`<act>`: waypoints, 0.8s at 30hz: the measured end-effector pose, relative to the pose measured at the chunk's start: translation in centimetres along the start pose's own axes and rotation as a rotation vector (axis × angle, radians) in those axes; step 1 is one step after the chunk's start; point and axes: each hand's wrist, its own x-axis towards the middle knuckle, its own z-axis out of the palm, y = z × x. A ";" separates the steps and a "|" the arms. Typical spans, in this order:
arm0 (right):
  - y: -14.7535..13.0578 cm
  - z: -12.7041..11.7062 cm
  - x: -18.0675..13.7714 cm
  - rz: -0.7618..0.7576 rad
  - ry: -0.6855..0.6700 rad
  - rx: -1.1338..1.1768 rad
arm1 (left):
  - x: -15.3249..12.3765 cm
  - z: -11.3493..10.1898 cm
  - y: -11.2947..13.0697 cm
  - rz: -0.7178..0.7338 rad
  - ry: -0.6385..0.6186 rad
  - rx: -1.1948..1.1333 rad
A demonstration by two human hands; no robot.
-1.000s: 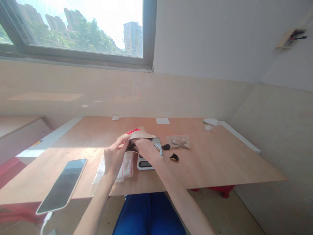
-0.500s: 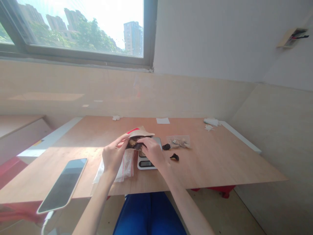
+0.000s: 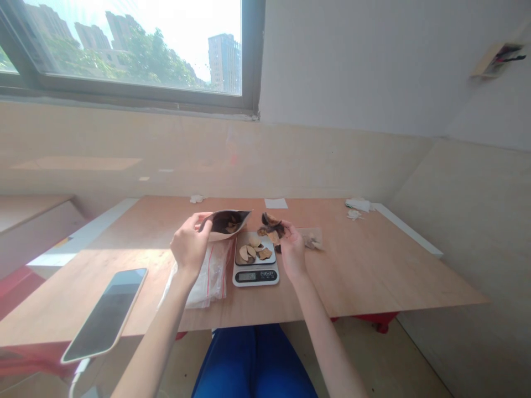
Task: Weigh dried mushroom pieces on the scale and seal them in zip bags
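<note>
My left hand (image 3: 191, 246) grips the near-left edge of a pouch (image 3: 222, 235), whose mouth gapes toward me and shows dark and brown pieces inside. In my right hand (image 3: 293, 251) are several dark and tan dried pieces (image 3: 271, 228), pinched at the fingertips just above and right of the scale. The white kitchen scale (image 3: 256, 278) sits between my hands, its display too small to read. On its plate lie several tan and brown dried slices (image 3: 253, 250). Behind my right fingers a dark piece on the table is mostly hidden.
Clear zip bags (image 3: 207, 282) lie left of the scale, beneath the pouch. A phone (image 3: 105, 315) with a white cable rests at the front left. Right of my hand is a small filled clear bag (image 3: 314, 241). White paper (image 3: 276, 203) and crumpled tissue (image 3: 354, 214) lie at the back.
My right hand has come out of the pouch and moved right, holding dried pieces. The pouch has shifted slightly left with its mouth wider, and the slices on the scale now show.
</note>
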 end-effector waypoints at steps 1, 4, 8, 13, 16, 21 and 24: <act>0.4 -1.1 0.2 0.039 0.045 0.052 | 0.6 0.2 0.0 -0.006 0.021 -0.005; 1.8 -4.8 0.5 0.194 0.141 0.133 | 2.6 1.0 0.1 -0.009 0.090 -0.056; 3.0 -8.4 0.2 0.417 0.087 0.146 | 5.3 2.3 0.1 -0.022 0.226 -0.117; 3.0 -8.5 1.3 0.563 -0.073 0.094 | 6.3 3.3 -0.5 -0.043 0.229 -0.131; 2.8 -6.8 2.9 0.599 -0.169 -0.001 | 5.9 3.7 -1.4 0.043 0.292 -0.164; 3.7 -4.3 5.3 0.625 -0.313 -0.134 | 5.2 4.0 -2.9 0.305 0.405 -0.210; 4.6 -3.6 6.0 0.639 -0.352 -0.229 | 4.6 3.8 -3.6 0.335 0.398 -0.197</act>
